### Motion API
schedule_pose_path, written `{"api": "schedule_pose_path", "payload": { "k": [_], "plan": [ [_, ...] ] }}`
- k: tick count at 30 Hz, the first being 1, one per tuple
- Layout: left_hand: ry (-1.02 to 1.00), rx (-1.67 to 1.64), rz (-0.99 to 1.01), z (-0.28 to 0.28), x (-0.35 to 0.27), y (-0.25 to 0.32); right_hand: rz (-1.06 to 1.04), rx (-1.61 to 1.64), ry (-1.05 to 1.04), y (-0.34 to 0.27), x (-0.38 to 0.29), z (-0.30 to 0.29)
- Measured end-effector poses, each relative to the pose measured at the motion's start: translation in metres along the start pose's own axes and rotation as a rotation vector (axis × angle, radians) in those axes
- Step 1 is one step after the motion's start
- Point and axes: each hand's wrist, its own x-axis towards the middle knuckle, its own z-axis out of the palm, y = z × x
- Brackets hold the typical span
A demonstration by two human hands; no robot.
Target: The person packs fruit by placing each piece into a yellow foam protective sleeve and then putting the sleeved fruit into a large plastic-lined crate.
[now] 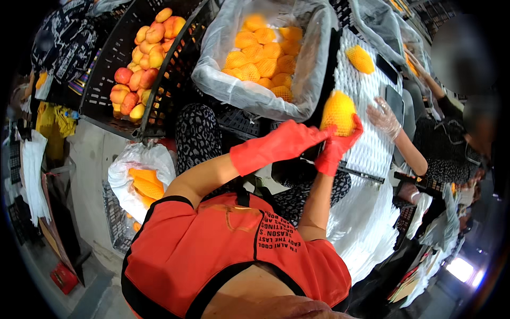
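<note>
Both my hands wear red rubber gloves. My right hand point(340, 143) grips a fruit in a yellow foam net point(338, 113) from below and from its right side, holding it upright. My left hand point(293, 137) reaches across to the lower left of this netted fruit, its fingertips at the net's lower edge. Just beyond my hands stands a crate lined with translucent plastic point(318, 91), holding several netted fruits point(265, 52). A white foam-net mat point(368, 147) lies to the right, with another netted fruit point(359, 59) on it.
A black plastic crate point(103, 79) of red-and-yellow peach-like fruit point(145, 60) stands at upper left. Below it, a white plastic bag point(119, 165) contains orange foam nets point(147, 185). A co-worker's plastic-gloved hand point(384, 118) is over the mat, near a dark flat device point(393, 101).
</note>
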Motion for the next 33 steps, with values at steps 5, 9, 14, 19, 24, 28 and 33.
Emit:
{"api": "schedule_pose_path", "payload": {
  "k": [5, 9, 14, 19, 24, 28, 33],
  "plan": [
    [0.28, -0.095, -0.102, -0.003, -0.008, -0.059, -0.11, -0.402, 0.246, 0.061, 0.095, -0.074],
    [0.583, 0.22, -0.44, -0.032, -0.057, -0.156, -0.061, -1.862, -0.257, 0.018, 0.105, -0.08],
    [0.558, 0.145, -0.417, -0.038, -0.067, -0.17, -0.385, -0.651, -0.748, -0.008, 0.088, 0.101],
    [0.565, 0.222, -0.381, -0.011, -0.065, -0.171, -0.039, -1.027, -1.657, 0.127, 0.059, 0.159],
    [0.628, 0.121, -0.375, -0.027, -0.064, -0.163, -0.266, -1.514, -1.847, 0.141, 0.047, 0.182],
    [0.621, 0.092, -0.361, -0.022, -0.057, -0.157, -0.179, -1.484, -1.536, 0.168, 0.044, 0.153],
    [0.569, 0.141, -0.402, -0.028, -0.072, -0.168, -0.297, -1.317, -1.656, 0.095, 0.07, 0.178]
  ]
}}
